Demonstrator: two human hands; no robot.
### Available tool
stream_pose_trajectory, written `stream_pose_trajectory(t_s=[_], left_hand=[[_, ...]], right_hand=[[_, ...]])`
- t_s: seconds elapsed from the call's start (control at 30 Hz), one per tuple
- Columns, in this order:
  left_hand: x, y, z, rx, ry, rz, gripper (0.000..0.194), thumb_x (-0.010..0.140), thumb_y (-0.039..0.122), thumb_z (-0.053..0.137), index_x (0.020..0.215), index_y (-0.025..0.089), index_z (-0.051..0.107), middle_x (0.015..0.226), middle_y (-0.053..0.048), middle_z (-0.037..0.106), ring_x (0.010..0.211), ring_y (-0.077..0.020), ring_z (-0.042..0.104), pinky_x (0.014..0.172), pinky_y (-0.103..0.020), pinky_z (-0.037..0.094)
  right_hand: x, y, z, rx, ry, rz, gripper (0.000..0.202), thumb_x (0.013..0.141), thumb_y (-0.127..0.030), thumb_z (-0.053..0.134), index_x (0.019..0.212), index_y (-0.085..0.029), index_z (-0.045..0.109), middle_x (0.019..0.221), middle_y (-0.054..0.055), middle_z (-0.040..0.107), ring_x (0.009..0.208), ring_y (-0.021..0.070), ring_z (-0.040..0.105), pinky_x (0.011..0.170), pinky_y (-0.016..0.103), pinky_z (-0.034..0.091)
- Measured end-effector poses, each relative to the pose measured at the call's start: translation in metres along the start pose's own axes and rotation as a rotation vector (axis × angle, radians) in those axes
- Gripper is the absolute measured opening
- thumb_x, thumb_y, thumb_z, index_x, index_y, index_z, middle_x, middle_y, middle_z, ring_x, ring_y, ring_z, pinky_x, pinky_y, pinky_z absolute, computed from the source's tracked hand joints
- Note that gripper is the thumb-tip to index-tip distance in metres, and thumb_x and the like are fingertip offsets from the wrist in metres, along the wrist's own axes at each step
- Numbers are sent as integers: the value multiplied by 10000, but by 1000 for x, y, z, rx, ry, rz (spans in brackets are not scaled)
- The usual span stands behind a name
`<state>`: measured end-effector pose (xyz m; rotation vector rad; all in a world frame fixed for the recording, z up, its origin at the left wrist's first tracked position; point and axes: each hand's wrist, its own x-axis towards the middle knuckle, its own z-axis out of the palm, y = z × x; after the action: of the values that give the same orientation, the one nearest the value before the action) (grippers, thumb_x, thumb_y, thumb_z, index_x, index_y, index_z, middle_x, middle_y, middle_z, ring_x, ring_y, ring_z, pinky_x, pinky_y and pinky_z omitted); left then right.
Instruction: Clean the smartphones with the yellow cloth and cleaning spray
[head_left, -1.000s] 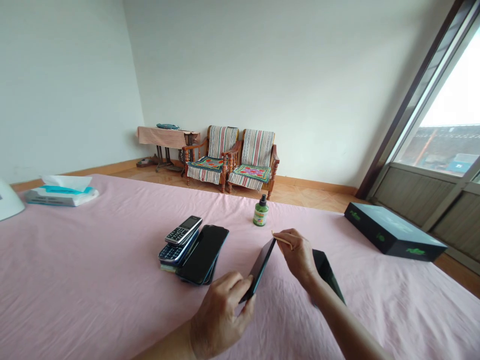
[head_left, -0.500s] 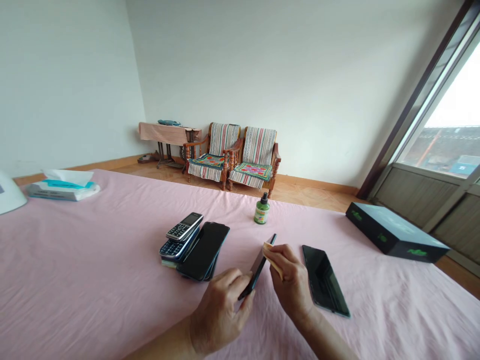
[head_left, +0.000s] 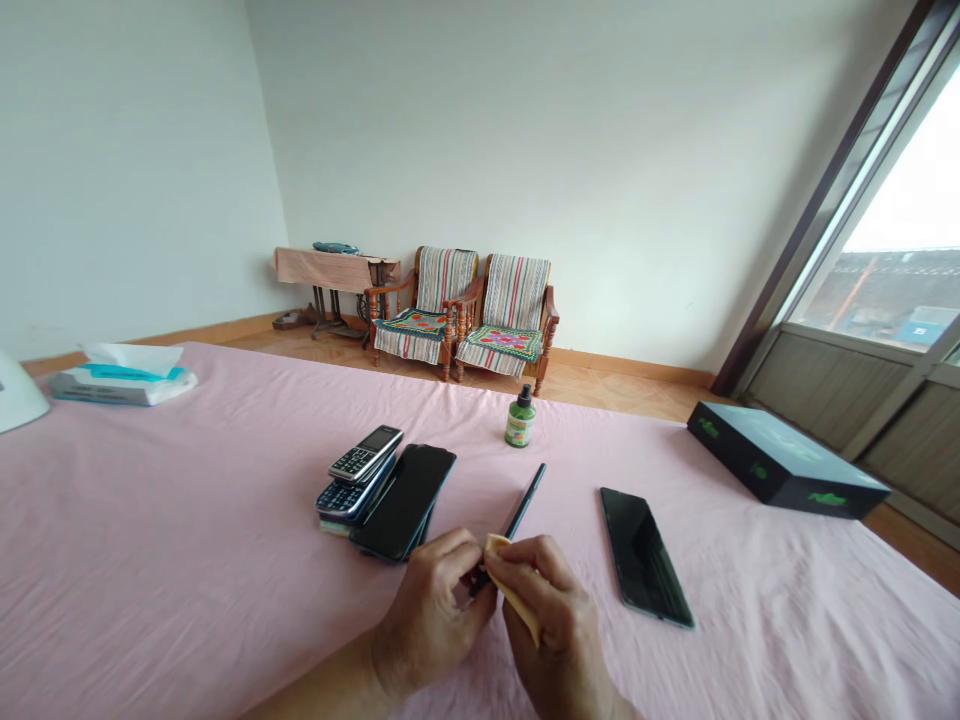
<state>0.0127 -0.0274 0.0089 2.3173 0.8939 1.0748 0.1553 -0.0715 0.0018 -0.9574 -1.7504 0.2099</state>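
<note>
A dark smartphone (head_left: 526, 502) is turned edge-up, its far end pointing away from me. My left hand (head_left: 433, 607) grips its near end between thumb and fingers. In my right hand (head_left: 559, 618) a folded yellow cloth (head_left: 517, 597) is pinched, pressed against the phone's near part beside my left fingers. To the right lies a second smartphone (head_left: 646, 555), dark screen up. On the left, another dark smartphone (head_left: 409, 500) tops a small stack, next to a pile with a silver keypad phone (head_left: 365, 453) on top.
A green spray bottle (head_left: 520, 418) stands beyond the hands. At the right is a black box (head_left: 784, 460); at the far left, a pack of tissues (head_left: 124, 380). All rest on a pink sheet (head_left: 247, 590). Two wooden chairs (head_left: 504, 310) stand by the wall.
My right hand with the cloth has slid from the phone's far part down to its near end, next to my left hand. The phone has turned more edge-on.
</note>
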Motion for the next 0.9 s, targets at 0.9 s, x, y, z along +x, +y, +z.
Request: stream_pose_trajectory(t_s=[0.9], left_hand=[[2,-2,0,51,-10,-21,148,843,153,485,797,167,624,703,-19,543,648,-149,550,609,-237,428]], right_hand=[[41,54,-26,-294,55,87,375,813,-49,463,1008,-254,710,889,50,616,843,159,620,761,251,497]])
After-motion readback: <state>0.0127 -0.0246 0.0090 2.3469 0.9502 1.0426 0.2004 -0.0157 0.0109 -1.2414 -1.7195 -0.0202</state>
